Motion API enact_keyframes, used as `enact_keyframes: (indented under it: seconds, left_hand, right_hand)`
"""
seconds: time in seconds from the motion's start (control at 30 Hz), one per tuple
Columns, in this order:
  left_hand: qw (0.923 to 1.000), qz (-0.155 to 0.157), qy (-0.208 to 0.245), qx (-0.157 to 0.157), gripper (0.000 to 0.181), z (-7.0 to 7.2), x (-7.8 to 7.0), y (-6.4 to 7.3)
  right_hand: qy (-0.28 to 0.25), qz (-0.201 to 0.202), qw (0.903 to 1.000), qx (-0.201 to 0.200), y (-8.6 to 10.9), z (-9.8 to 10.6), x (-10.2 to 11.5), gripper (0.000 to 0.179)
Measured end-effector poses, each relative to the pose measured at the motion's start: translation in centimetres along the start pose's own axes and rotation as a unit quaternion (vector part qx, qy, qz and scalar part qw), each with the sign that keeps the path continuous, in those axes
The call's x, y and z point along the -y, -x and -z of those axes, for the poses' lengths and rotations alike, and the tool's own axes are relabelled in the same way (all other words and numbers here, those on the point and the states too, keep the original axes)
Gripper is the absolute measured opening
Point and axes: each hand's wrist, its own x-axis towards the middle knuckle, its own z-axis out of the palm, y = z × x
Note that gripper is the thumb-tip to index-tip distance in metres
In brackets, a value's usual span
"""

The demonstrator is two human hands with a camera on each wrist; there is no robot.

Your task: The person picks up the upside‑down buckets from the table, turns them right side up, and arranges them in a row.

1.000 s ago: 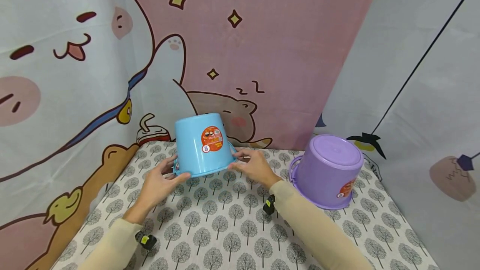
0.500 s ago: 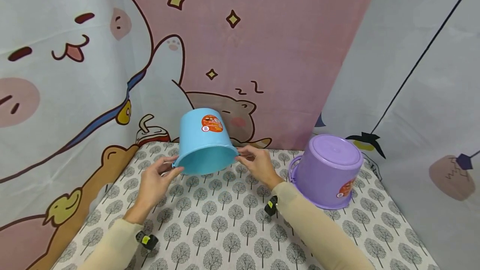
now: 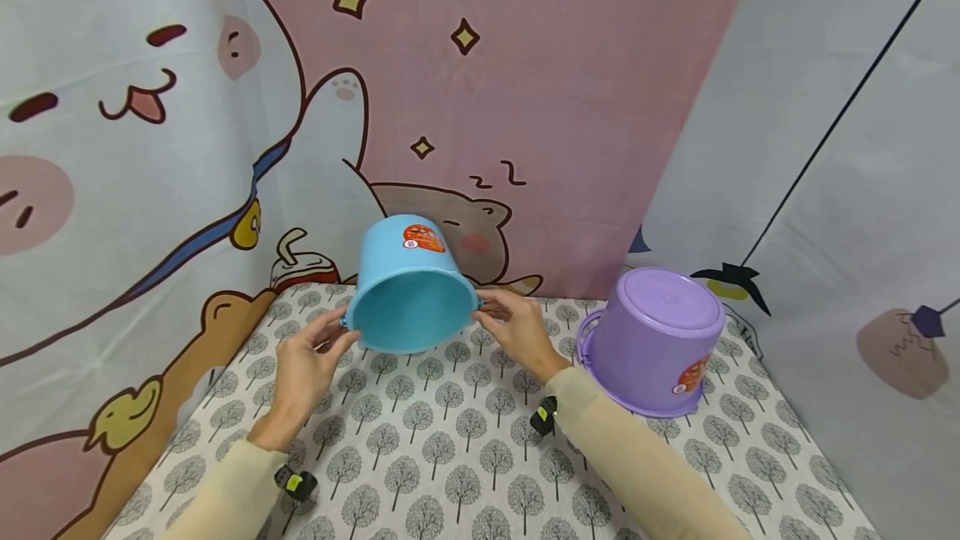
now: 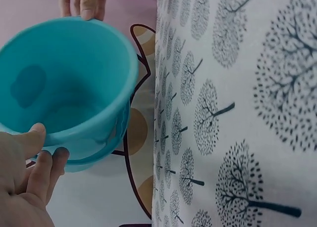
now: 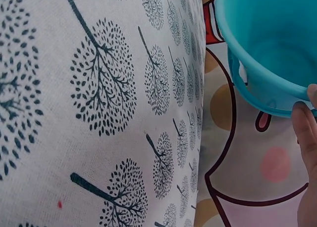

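A light blue bucket [image 3: 401, 252] with a red round sticker is tilted so that its mouth faces me, lifted off the cloth. My left hand [image 3: 306, 365] pinches its rim on the left, thumb inside the rim and fingers outside, as the left wrist view shows. On the opposite side my right hand [image 3: 521, 332] pinches the rim near the handle joint. The inside of the bucket [image 4: 69, 83] holds nothing I can see. Its handle [image 5: 242, 91] hangs behind the rim in the right wrist view.
A purple bucket [image 3: 660, 340] stands upside down on the right of the table, its handle on its left side. The tablecloth [image 3: 450, 457] has a tree print. A cartoon-printed curtain [image 3: 570, 107] hangs right behind the table.
The blue bucket has tipped from nearly upside down until its open mouth faces me. Both hands have kept their grip on its rim. The purple bucket has stayed put.
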Motion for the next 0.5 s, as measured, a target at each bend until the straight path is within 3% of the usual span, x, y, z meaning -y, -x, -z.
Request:
enact_keyframes:
  seconds: [0.23,0.5]
  left_hand:
    - [0.9978,-0.065,0.0,0.009,0.076,-0.2,0.4,0.1]
    - [0.991,-0.125,-0.046,0.018,0.108,0.3,-0.2,0.1]
  right_hand:
    - [-0.021,0.026,0.9993,0.017,0.2,0.5,0.5,0.068]
    - [0.051,0.065,0.9958,0.041,0.5,1.4,1.2,0.088]
